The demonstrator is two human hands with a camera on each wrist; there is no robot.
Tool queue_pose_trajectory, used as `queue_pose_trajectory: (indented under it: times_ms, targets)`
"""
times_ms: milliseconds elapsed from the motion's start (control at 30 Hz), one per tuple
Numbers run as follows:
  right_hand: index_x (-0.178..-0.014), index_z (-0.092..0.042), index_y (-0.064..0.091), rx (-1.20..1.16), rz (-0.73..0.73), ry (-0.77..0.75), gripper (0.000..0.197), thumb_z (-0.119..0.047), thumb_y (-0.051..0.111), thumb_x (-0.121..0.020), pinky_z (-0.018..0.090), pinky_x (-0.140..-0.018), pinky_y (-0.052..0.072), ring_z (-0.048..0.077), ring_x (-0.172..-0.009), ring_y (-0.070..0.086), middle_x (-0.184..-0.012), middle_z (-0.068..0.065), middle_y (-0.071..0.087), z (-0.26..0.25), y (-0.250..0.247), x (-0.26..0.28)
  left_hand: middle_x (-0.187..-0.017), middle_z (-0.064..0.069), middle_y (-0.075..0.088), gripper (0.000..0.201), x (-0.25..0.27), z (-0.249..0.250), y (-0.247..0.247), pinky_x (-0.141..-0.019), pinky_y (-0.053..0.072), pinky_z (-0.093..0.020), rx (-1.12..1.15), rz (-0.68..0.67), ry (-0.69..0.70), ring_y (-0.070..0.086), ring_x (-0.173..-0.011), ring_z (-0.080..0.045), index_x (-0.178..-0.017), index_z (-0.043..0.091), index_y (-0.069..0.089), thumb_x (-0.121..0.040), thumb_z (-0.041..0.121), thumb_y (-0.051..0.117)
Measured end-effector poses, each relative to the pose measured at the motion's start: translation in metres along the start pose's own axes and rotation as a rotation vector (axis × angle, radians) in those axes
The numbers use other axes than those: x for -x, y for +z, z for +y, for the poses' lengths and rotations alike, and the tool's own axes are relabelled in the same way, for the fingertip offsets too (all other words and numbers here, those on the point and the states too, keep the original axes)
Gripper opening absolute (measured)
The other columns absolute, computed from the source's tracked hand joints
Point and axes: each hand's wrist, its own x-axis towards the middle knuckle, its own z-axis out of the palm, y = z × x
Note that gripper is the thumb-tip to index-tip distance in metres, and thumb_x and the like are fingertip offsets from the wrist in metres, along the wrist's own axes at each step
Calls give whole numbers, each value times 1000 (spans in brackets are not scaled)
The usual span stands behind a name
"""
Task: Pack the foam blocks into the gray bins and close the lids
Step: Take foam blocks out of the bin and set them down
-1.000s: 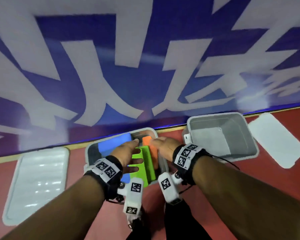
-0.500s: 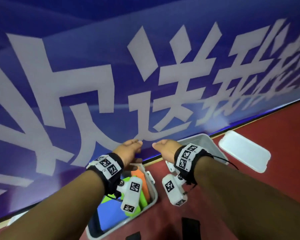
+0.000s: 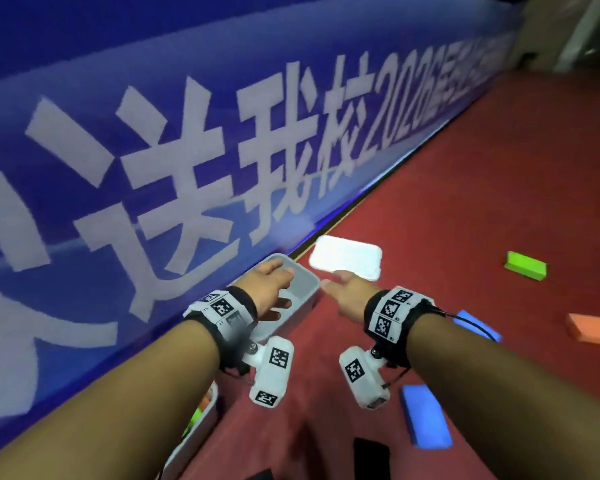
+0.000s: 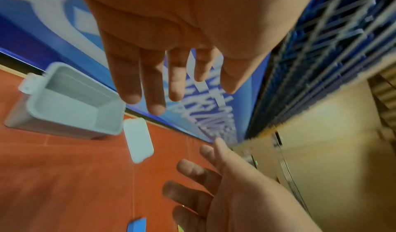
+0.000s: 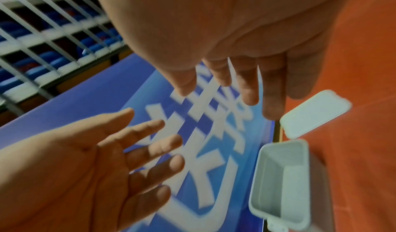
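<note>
Both hands have left the filled bin [image 3: 201,420]; left hand [image 3: 269,289] and right hand [image 3: 349,294] spread wide, holding nothing, over empty gray bin [image 3: 305,289], 4 blocks loose, lid [image 3: 345,258] off

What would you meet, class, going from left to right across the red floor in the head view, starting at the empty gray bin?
Empty gray bin → white lid → blue block → green block → orange block.

Lid [image 3: 345,257] apparently just beyond bin [image 3: 303,289]
</note>
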Motion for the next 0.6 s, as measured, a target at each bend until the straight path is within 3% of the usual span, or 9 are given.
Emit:
queue_pose_trajectory:
  times_ms: [100,167,200,267,400,533,600]
  targets:
    - [-147,-17,36,-98,181,166,61,-52,43,-97,31,-102,41,30,-116,60,-140,9,53,60,-49,46,-92,-2,64,43,8,10,69,-47,45,-21,-141,-135,84,66,-61,-16,-135,27,48,-95,18,58]
    - [-147,-20,36,-175,323,315,67,-60,40,-93,32,-95,45,31,-115,62,-137,9,57,109,-70,89,-79,2,59,45,20,9,118,-40,44,-19,-249,-245,135,60,-45,-6,-135,24,50,-93,13,60]
    - [-147,-22,35,-199,369,364,70,-62,41,-91,31,-89,47,32,-116,61,-137,10,56,125,-75,107,-78,1,59,46,24,6,133,-41,43,-20,-261,-284,133,59,-45,-9,-136,24,50,-93,13,61]
    - [-149,-21,32,-249,464,481,70,-60,44,-91,30,-85,46,34,-119,59,-140,11,54,163,-79,162,-87,3,61,48,45,-4,175,-50,41,-23,-294,-423,106,61,-57,-16,-137,27,48,-93,15,60]
    - [-153,-22,23,-233,560,670,74,-58,45,-92,33,-101,43,31,-117,60,-133,14,60,214,-67,272,-92,11,52,49,108,-37,246,-54,33,-23,-371,-652,112,58,-62,-19,-139,26,43,-95,10,57]
    - [-154,-20,17,-220,622,810,81,-58,49,-89,33,-100,43,31,-117,60,-130,15,61,253,-57,383,-118,3,54,53,186,-73,304,-53,41,-24,-476,-852,142,63,-71,-19,-145,27,38,-96,18,55]
    - [-153,-20,18,-215,677,877,81,-60,48,-89,33,-101,42,30,-121,56,-132,16,60,272,-59,436,-124,3,53,53,226,-89,327,-55,45,-24,-539,-947,165,64,-75,-16,-145,28,36,-97,22,55]
